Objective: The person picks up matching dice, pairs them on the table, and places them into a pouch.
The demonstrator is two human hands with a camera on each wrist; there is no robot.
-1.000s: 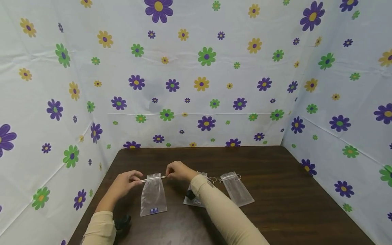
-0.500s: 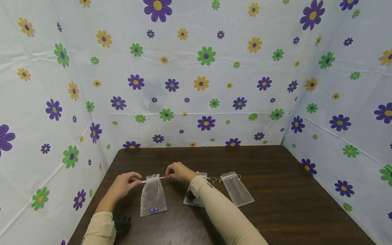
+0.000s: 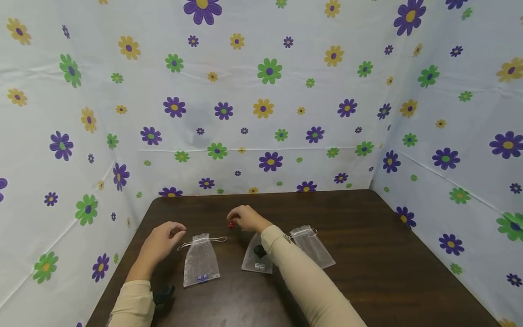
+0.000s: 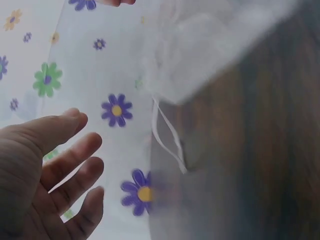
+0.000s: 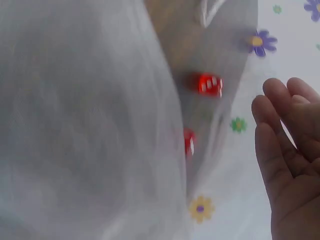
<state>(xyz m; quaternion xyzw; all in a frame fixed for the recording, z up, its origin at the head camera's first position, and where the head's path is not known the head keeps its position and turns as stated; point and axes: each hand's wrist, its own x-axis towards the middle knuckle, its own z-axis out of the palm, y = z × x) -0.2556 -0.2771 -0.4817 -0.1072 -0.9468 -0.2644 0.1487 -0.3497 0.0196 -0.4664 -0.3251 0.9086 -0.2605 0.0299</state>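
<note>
A sheer white drawstring bag [image 3: 200, 259] lies at the left with small blue dice [image 3: 202, 277] at its bottom; its cord loops stick out at both sides. My left hand [image 3: 159, 243] hovers beside its left loop, fingers loosely bent and holding nothing. Behind a second sheer bag [image 3: 250, 254], which has pale dice [image 3: 259, 266] inside, my right hand [image 3: 247, 219] reaches over a red die [image 3: 230, 225]. In the right wrist view, that hand's fingers [image 5: 270, 150] are relaxed and apart from two red dice; one die [image 5: 210, 85] shows fully, the other is partly hidden by a bag.
A third sheer bag [image 3: 313, 249] lies flat to the right, partly behind my right sleeve [image 3: 302, 277]. The brown wooden table [image 3: 388, 272] meets flower-print cloth walls [image 3: 261, 136] at the back and sides.
Both hands have let go of the left bag's drawstring, which now lies loose. My right hand has moved slightly right and back, and red dice have come into view. The head view has shifted a little.
</note>
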